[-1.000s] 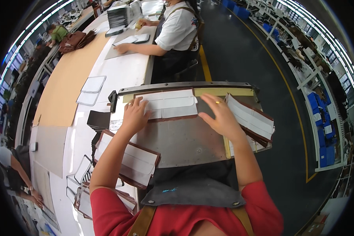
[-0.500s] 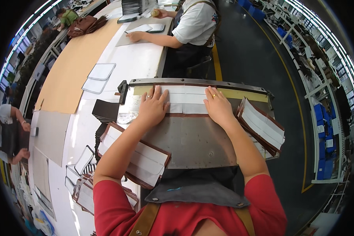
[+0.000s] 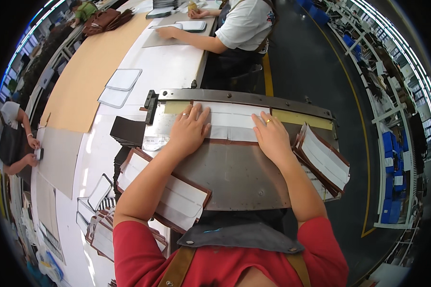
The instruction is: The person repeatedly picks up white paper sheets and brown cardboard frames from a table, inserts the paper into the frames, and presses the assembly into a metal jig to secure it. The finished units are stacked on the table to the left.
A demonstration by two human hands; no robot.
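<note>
Head view is showing, nearest the person, a red shirt and a dark apron lying against the edge of a grey metal plate (image 3: 234,179). Resting on the plate's left corner is a stack of brown-edged white pieces (image 3: 170,193), and a second such stack (image 3: 323,158) is leaning at its right edge. Farther up, both hands are lying flat with fingers spread, gripping nothing: the left hand (image 3: 189,131) and the right hand (image 3: 272,136), a ring on one finger, are pressing down on a white piece with a brown border (image 3: 230,125) that is sitting on the plate just under a long dark metal bar (image 3: 244,99). A yellowish strip (image 3: 301,118) is running along under the bar to the right. Left of the plate, a dark brown stack (image 3: 128,131) is sitting on the white counter (image 3: 167,67), with flat white-and-grey panels (image 3: 119,86) lying beyond it. At the far end, another person in a white shirt (image 3: 246,24) is sitting at the counter, one hand resting on a grey sheet.
</note>
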